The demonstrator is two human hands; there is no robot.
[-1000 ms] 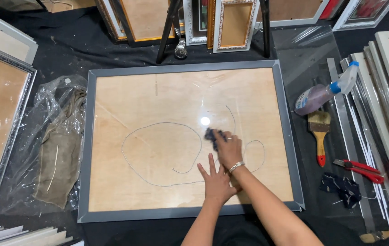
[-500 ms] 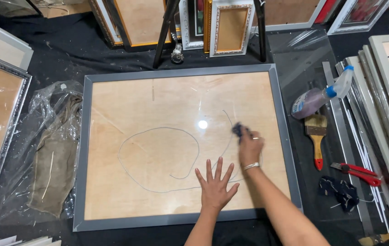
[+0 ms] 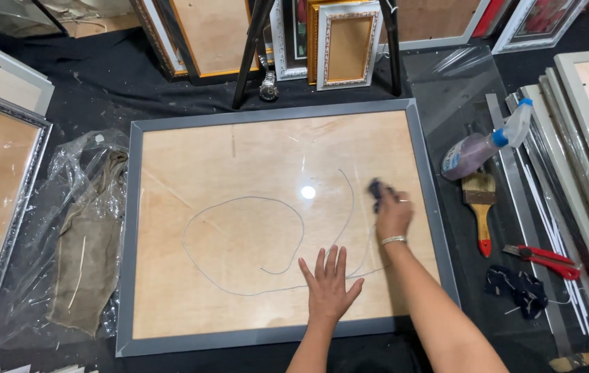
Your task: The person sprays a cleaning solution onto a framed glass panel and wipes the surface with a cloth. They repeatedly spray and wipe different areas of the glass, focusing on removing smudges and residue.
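1. Two hands are at work on the frame (image 3: 277, 116), a large grey one lying flat on black cloth, its glass (image 3: 239, 179) over a pale wood backing.
2. Our right hand (image 3: 393, 215) presses a dark rag (image 3: 377, 190) onto the glass near the frame's right rail; the fingers are curled together, clamped on the rag.
3. Our left hand (image 3: 329, 283) lies flat on the glass near the bottom rail, fingers spread apart, holding nothing.
4. A thin looping smear line (image 3: 239, 200) runs across the glass between and to the left of the hands (a bright light glint sits just above it).
5. Right of the frame we see a spray bottle (image 3: 482, 148) on its side, a brush (image 3: 479, 200) just below it, red pliers (image 3: 543, 259) further right, and a dark cloth (image 3: 519, 289) near them.
6. Left of the frame a crumpled plastic bag (image 3: 80, 228) holds brownish fabric.
7. More frames (image 3: 346, 41) lean along the top edge and both sides.
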